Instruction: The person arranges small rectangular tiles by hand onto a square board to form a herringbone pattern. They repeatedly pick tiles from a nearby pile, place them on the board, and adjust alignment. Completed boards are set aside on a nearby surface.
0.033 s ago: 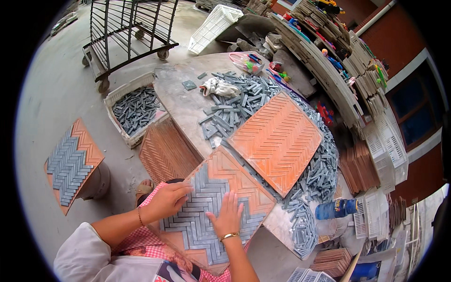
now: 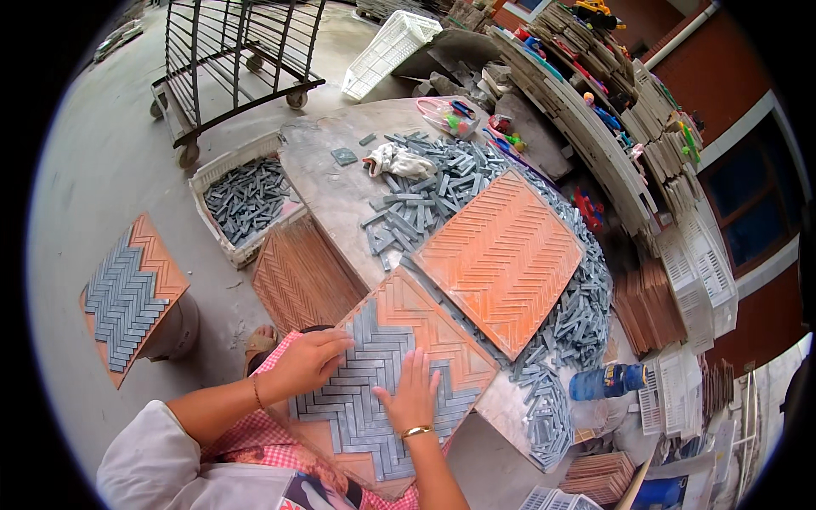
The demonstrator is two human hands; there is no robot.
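Note:
An orange herringbone-grooved tray lies tilted across my lap, its near corner toward me. Grey strip tiles fill much of its grooves in a zigzag, while bare orange grooves show along its far right side. My right hand rests flat on the tiles near the middle, fingers stretched out. Over the tray's left edge reaches my left hand, fingers extended, with the fingertips at the tiles; nothing shows in its grasp. Beyond, an unfilled orange tray sits on a heap of loose grey strips.
A tiled tray rests on a round stool at left. A white crate of grey strips stands beside the table. Brown trays are stacked below it. A white glove and a blue bottle lie around the heap.

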